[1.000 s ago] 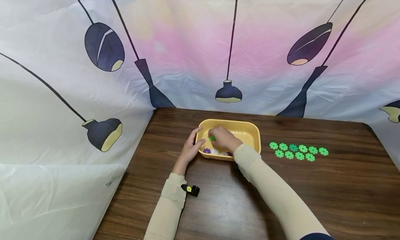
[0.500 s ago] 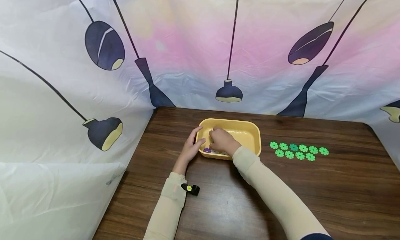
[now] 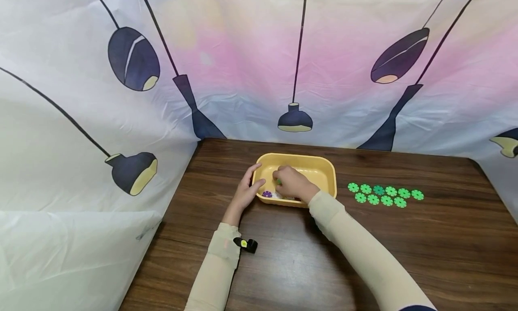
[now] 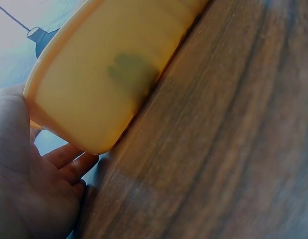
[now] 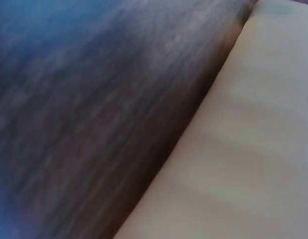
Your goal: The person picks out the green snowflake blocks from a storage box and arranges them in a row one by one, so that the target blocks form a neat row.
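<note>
A yellow plastic tub (image 3: pixel 319 163) stands on the wooden table in the head view. My left hand (image 3: pixel 244 190) grips its left end, thumb at the rim; in the left wrist view the fingers of this left hand (image 4: pixel 39 174) curl under the tub's corner (image 4: pixel 94 104). Inside the tub, my right hand (image 3: pixel 294 182) pinches a green notched plastic disc (image 3: pixel 279 181), mostly hidden by the fingers. A purple disc (image 3: pixel 267 194) and white discs (image 3: pixel 277 196) lie along the tub's near wall, partly covered by the right hand.
Right of the tub, several green notched discs (image 3: pixel 386 200) lie flat in two rows, one of them darker green (image 3: pixel 378 190). A printed cloth (image 3: pixel 243 99) hangs behind the table (image 3: pixel 453 230). The right wrist view shows blurred wood (image 5: pixel 94 129) beside a pale surface.
My right hand has shifted slightly to the right inside the tub, and the green disc shows at its fingers again. The left hand and the rows of discs have stayed put.
</note>
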`<action>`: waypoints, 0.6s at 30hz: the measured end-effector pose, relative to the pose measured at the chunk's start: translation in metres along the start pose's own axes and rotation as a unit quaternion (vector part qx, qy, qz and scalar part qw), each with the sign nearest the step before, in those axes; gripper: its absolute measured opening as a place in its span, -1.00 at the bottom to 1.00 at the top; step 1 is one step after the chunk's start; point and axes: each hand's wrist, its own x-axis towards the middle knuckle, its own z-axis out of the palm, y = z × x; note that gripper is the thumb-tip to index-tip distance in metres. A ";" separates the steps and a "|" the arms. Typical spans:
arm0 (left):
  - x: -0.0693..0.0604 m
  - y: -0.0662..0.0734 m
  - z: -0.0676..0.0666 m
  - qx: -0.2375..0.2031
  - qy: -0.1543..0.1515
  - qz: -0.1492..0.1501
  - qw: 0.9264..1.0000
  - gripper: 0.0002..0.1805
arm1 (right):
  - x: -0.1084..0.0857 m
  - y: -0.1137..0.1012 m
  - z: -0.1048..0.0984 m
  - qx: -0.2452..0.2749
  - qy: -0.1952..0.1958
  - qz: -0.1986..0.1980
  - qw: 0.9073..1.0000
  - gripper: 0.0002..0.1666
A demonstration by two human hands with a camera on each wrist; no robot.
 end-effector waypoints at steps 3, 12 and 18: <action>0.000 0.001 0.000 -0.004 0.002 -0.001 1.000 -0.38 | -0.005 0.002 -0.003 0.004 0.001 -0.009 1.000 -0.86; 0.000 0.001 0.000 -0.008 0.002 -0.001 1.000 -0.38 | -0.024 0.004 -0.023 0.018 0.013 -0.034 0.999 -0.90; 0.001 0.001 0.000 -0.011 0.003 -0.007 1.000 -0.37 | -0.037 0.005 -0.035 0.010 0.017 -0.035 0.999 -0.91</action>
